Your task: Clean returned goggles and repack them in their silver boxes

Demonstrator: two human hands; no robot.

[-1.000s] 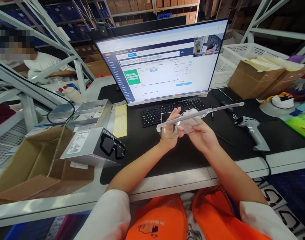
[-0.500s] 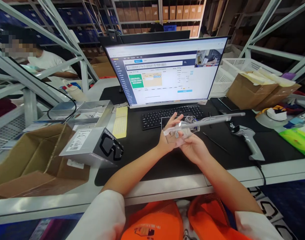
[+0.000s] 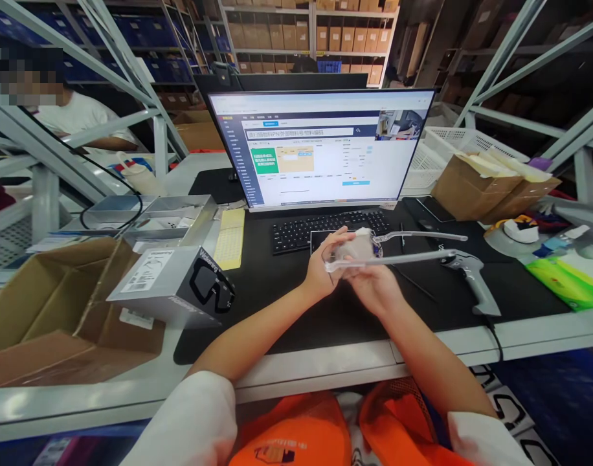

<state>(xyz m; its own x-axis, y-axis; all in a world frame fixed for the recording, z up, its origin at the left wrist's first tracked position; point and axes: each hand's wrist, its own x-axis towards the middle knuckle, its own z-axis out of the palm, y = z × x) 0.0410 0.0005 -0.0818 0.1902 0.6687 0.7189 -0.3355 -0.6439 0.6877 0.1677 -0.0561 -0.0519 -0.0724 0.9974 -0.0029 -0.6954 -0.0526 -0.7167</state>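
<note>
My left hand (image 3: 320, 264) is closed around the front of a pair of clear-framed glasses (image 3: 403, 257), above the desk mat near the keyboard. Both temples of the glasses are unfolded and stretch out to the right. My right hand (image 3: 374, 285) is at the underside of the front, its fingers closed and partly hidden behind the near temple. A whitish, cloth-like piece (image 3: 358, 247) shows between the temples, against the lens area; which fingers press it I cannot make out. Left of my forearms stands a grey box (image 3: 175, 288) with sunglasses pictured on it.
A monitor (image 3: 320, 149) and keyboard (image 3: 296, 234) are behind my hands. To the right lie a barcode scanner (image 3: 476, 285), a green packet (image 3: 568, 281) and brown boxes (image 3: 464, 194). An open carton (image 3: 39, 310) sits at left; beyond the metal frame is another person (image 3: 83, 120).
The glasses have turned so both temples now show apart, pointing right and a little lower. The whitish piece shows more clearly. My view has shifted slightly.
</note>
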